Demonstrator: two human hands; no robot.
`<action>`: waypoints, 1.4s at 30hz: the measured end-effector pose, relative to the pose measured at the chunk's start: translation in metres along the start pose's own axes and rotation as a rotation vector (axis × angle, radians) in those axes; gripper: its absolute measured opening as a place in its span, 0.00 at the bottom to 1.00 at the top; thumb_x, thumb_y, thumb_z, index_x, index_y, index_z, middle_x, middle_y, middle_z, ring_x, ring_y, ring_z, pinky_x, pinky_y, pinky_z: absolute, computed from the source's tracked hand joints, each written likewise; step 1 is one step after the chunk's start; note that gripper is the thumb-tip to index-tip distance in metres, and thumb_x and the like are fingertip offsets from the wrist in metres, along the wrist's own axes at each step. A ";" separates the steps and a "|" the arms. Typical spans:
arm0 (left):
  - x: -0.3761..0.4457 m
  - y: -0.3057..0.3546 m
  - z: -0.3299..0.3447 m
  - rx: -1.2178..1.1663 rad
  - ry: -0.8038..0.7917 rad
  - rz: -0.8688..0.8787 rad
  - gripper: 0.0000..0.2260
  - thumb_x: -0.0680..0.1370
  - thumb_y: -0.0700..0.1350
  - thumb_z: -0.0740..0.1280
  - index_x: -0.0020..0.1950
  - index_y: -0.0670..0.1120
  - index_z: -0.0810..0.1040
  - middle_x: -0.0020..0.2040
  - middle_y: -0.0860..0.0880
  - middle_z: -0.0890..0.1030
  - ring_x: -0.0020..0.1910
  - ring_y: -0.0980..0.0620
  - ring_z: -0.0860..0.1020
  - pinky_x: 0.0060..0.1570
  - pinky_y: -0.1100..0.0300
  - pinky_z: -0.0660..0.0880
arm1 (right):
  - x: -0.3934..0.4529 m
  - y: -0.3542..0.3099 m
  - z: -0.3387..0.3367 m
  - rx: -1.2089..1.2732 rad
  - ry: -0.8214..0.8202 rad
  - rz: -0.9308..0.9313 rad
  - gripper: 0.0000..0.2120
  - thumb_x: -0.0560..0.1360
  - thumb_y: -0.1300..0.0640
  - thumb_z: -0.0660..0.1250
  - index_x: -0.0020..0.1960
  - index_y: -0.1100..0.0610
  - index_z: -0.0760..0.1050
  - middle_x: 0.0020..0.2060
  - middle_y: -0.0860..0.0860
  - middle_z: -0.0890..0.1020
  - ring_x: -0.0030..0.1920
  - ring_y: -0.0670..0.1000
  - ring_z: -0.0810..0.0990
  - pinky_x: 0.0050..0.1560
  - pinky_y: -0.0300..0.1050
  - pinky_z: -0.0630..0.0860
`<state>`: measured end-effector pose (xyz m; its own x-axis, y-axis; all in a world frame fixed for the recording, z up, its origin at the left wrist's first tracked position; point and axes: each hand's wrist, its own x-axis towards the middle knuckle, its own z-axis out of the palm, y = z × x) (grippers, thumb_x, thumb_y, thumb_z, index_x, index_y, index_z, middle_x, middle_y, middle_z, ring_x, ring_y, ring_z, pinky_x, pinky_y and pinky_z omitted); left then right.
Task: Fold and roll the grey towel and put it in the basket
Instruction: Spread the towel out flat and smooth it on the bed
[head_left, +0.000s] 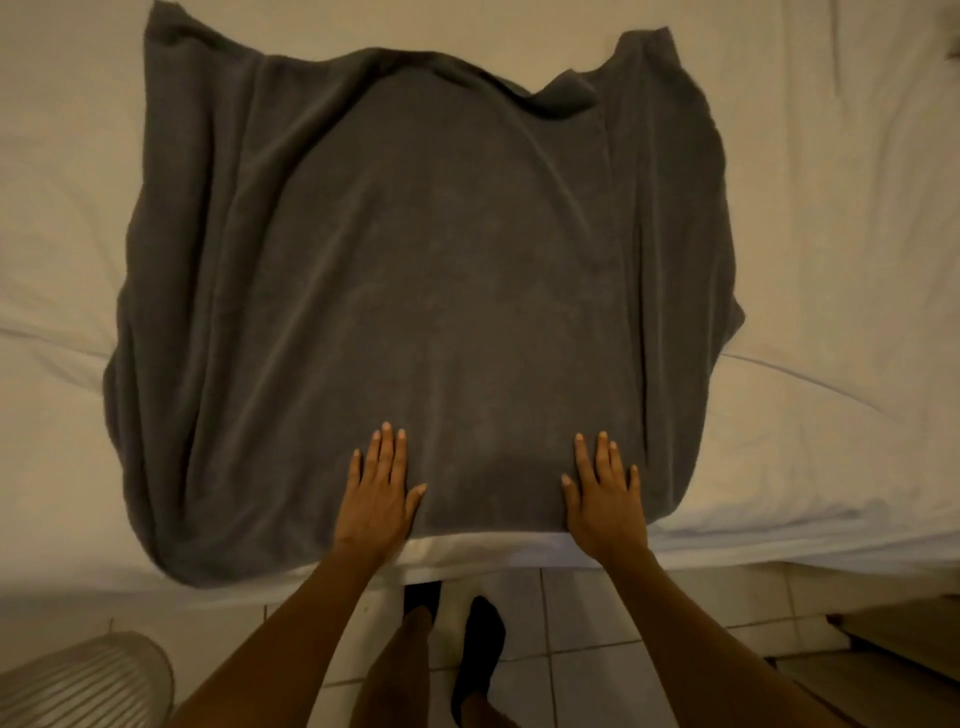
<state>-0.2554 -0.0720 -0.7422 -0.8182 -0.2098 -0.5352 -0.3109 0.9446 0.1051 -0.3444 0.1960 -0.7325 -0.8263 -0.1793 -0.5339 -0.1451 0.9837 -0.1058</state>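
The grey towel (426, 291) lies spread out on the white bed (831, 260), wrinkled along its left side and bunched at its far edge. My left hand (379, 493) rests flat, palm down, on the towel's near edge, left of centre. My right hand (602, 499) lies flat on the same near edge, right of centre. Both hands have fingers extended and hold nothing. A ribbed, light-coloured basket (88, 680) stands on the floor at the lower left, only partly in view.
The bed's near edge runs across the lower part of the view. Below it is a tiled floor (587, 623) with my feet in dark socks (478, 654). A wooden piece of furniture (893, 660) sits at the lower right.
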 end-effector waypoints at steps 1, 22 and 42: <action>0.008 0.009 -0.008 0.009 -0.032 0.030 0.33 0.79 0.60 0.40 0.72 0.38 0.64 0.72 0.38 0.67 0.70 0.41 0.67 0.65 0.43 0.66 | 0.002 0.002 -0.006 0.002 -0.008 0.019 0.40 0.73 0.34 0.28 0.77 0.53 0.50 0.76 0.59 0.54 0.76 0.59 0.52 0.73 0.61 0.50; 0.225 0.253 -0.111 0.132 0.073 0.418 0.29 0.82 0.55 0.49 0.77 0.42 0.44 0.78 0.44 0.43 0.77 0.48 0.43 0.74 0.48 0.43 | 0.177 0.159 -0.124 0.199 0.200 0.289 0.27 0.82 0.46 0.44 0.77 0.54 0.45 0.77 0.56 0.45 0.76 0.57 0.42 0.74 0.57 0.43; 0.323 0.438 -0.161 0.473 0.090 0.673 0.24 0.83 0.50 0.49 0.77 0.43 0.48 0.78 0.44 0.46 0.77 0.46 0.44 0.74 0.45 0.45 | 0.207 0.210 -0.124 0.474 0.419 0.221 0.15 0.79 0.53 0.60 0.48 0.60 0.82 0.75 0.55 0.61 0.76 0.55 0.51 0.75 0.53 0.51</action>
<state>-0.7336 0.2328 -0.7339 -0.7986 0.4383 -0.4124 0.4792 0.8777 0.0048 -0.6136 0.3664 -0.7615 -0.9645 0.1395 -0.2241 0.2277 0.8691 -0.4390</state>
